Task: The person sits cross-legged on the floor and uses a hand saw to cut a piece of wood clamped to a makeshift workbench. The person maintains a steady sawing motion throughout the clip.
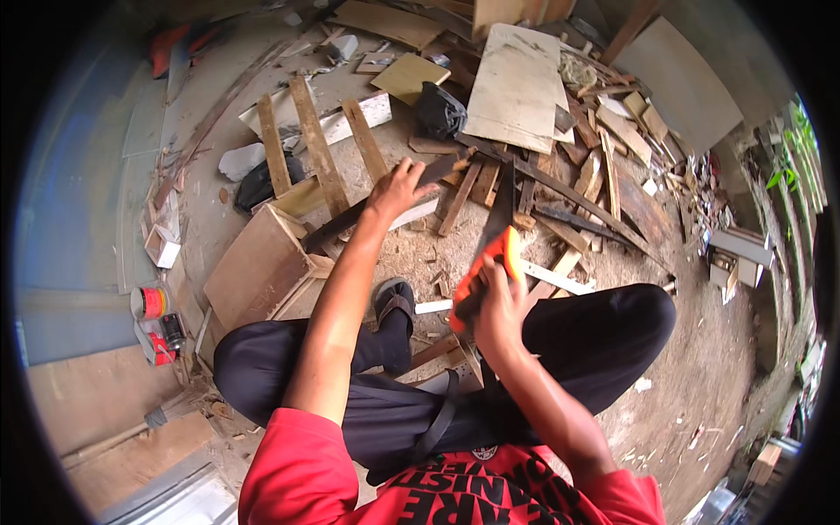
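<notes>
The handsaw (510,249) is in my right hand (497,302), fingers closed around its orange and black handle, blade pointing forward and away from me. The dark board (444,169) lies under my left hand (402,186), running obliquely from near left to far right. That hand is partly open, palm down, fingers spread over the wood; I cannot tell how firmly it presses. The saw's blade stands near the board's far end, ahead of my right hand; contact between them cannot be determined.

Left of and nearer than my left hand, a plywood box (254,267) stands close by the board's near end. Beyond that hand are wooden slats (319,149), a black plastic bag (440,111) and, farther off to the right, a pale stained panel (514,87). Mixed wood scraps (608,175) lie beyond and right of my right hand. My sandalled foot (395,299) is to that hand's left.
</notes>
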`<state>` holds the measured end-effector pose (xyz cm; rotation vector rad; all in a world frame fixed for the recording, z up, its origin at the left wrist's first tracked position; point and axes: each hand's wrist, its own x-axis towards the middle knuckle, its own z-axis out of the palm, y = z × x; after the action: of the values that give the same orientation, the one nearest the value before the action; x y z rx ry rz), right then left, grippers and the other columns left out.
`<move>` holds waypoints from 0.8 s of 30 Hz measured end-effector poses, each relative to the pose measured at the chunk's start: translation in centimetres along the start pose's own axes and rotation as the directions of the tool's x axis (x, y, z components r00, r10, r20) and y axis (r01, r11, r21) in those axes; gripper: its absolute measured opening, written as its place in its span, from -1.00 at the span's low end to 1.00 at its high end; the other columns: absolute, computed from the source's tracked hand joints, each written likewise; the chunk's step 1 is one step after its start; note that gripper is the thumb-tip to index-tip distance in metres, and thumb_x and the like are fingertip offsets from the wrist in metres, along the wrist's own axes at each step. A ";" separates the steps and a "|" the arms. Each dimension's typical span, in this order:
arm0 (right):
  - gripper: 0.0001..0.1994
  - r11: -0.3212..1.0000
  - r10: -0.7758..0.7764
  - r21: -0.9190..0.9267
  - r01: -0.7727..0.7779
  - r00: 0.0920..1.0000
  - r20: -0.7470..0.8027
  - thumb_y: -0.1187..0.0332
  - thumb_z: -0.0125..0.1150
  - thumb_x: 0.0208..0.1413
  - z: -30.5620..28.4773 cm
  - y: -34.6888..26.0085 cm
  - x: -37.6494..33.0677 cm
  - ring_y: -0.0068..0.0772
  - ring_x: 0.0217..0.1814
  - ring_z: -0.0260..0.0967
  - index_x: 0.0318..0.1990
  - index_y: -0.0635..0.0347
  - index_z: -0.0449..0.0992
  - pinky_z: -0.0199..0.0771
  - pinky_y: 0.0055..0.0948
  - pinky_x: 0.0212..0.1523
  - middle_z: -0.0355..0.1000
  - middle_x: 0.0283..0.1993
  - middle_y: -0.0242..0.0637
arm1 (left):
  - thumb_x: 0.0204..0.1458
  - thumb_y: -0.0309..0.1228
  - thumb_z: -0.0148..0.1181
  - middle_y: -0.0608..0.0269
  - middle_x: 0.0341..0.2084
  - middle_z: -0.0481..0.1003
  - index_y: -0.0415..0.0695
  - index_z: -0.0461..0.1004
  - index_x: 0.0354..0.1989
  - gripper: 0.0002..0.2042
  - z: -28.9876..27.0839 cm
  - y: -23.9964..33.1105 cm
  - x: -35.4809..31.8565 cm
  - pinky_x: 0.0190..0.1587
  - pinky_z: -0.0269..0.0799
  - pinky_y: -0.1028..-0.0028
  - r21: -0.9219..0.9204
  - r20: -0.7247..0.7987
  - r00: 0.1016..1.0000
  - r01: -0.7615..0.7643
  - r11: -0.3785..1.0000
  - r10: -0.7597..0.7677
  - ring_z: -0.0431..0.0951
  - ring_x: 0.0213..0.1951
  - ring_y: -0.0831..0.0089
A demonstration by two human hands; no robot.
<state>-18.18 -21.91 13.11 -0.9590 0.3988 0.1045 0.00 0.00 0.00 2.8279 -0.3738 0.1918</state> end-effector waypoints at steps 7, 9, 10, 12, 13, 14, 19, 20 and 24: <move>-0.86 0.901 -0.259 -0.349 0.257 0.965 0.040 0.36 0.10 0.32 -4.8 -2.0 -2.4 -0.72 -0.63 0.09 -0.14 0.24 0.35 0.13 -0.63 -0.60 0.22 -0.52 -0.50 | 0.14 0.07 0.13 0.00 -0.04 0.40 -0.09 0.37 0.13 -0.45 -2.9 0.0 1.3 -0.23 0.61 0.16 0.033 -0.042 0.999 -0.031 0.999 0.032 0.62 -0.20 0.00; -0.85 0.918 -0.228 -0.314 0.243 0.970 0.083 0.34 0.09 0.34 -5.4 -2.3 -1.1 -0.75 -0.65 0.08 -0.18 0.23 0.36 0.10 -0.64 -0.62 0.19 -0.56 -0.53 | 0.13 0.05 0.15 0.02 -0.04 0.40 -0.09 0.37 0.13 -0.46 -3.8 -0.1 1.6 -0.20 0.61 0.17 0.098 0.031 0.994 -0.112 0.989 0.109 0.62 -0.18 0.02; -0.82 0.918 -0.220 -0.318 0.238 0.971 0.092 0.30 0.12 0.32 -5.6 -2.1 -0.3 -0.82 -0.65 0.05 -0.13 0.25 0.38 0.00 -0.67 -0.66 0.21 -0.59 -0.59 | 0.12 0.00 0.18 0.05 -0.06 0.41 -0.08 0.37 0.14 -0.48 -4.3 0.5 1.6 -0.08 0.58 0.17 0.120 0.100 0.993 -0.077 0.990 0.066 0.58 -0.07 0.05; -0.81 0.892 -0.226 -0.377 0.249 0.969 0.104 0.30 0.12 0.32 -5.0 -1.5 0.6 -0.81 -0.61 0.11 -0.13 0.26 0.41 0.07 -0.68 -0.62 0.25 -0.56 -0.57 | 0.14 -0.01 0.15 0.07 -0.04 0.40 -0.05 0.36 0.16 -0.50 -3.4 -0.3 0.4 -0.03 0.52 0.13 0.095 0.156 0.987 0.019 0.995 -0.034 0.53 -0.01 0.03; -0.80 0.877 -0.233 -0.404 0.260 0.966 0.116 0.29 0.12 0.32 -4.8 -1.2 1.0 -0.81 -0.59 0.14 -0.14 0.26 0.42 0.10 -0.68 -0.60 0.27 -0.55 -0.56 | 0.16 -0.02 0.14 0.09 -0.03 0.40 -0.03 0.36 0.17 -0.51 -2.5 -1.0 -0.2 0.00 0.50 0.12 0.087 0.178 0.981 0.069 0.994 -0.083 0.51 0.02 0.02; -0.78 0.845 -0.254 -0.455 0.279 0.960 0.117 0.27 0.13 0.32 -4.8 -0.4 1.5 -0.78 -0.50 0.21 -0.15 0.29 0.45 0.19 -0.69 -0.52 0.33 -0.48 -0.53 | 0.18 -0.01 0.11 0.10 0.04 0.39 -0.01 0.34 0.20 -0.50 -1.7 -1.9 -1.5 0.12 0.38 0.10 0.043 0.193 0.971 0.134 0.990 -0.140 0.46 0.09 0.09; -0.78 0.775 -0.156 -0.593 0.217 0.976 0.153 0.28 0.20 0.29 -5.5 1.4 1.5 -0.75 -0.44 0.21 -0.20 0.30 0.46 0.24 -0.65 -0.44 0.33 -0.46 -0.50 | 0.20 0.04 0.06 0.16 0.08 0.39 -0.02 0.35 0.19 -0.49 1.9 -3.0 -5.3 0.24 0.14 0.13 0.214 0.158 0.973 0.130 0.968 -0.166 0.38 0.16 0.22; -0.78 0.757 -0.152 -0.615 0.222 0.975 0.165 0.28 0.20 0.28 -5.7 1.8 1.7 -0.74 -0.45 0.20 -0.20 0.30 0.46 0.23 -0.64 -0.45 0.32 -0.46 -0.50 | 0.19 0.05 0.06 0.17 0.08 0.39 -0.04 0.35 0.17 -0.49 2.0 -3.0 -5.0 0.24 0.14 0.13 0.203 0.177 0.966 0.153 0.967 -0.190 0.38 0.16 0.21; -0.78 0.704 -0.137 -0.672 0.230 0.972 0.188 0.29 0.23 0.26 -6.0 2.9 2.1 -0.69 -0.45 0.15 -0.27 0.29 0.47 0.20 -0.55 -0.44 0.25 -0.50 -0.48 | 0.08 0.21 0.11 -0.05 0.05 0.45 -0.19 0.34 0.12 -0.31 1.7 -3.1 -4.9 0.21 0.24 0.09 0.171 0.157 0.945 0.260 0.950 -0.287 0.48 0.09 0.13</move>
<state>-18.73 -25.34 7.02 -1.7299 0.1306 0.1337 -3.70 3.55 -3.24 3.0131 0.0038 -0.0996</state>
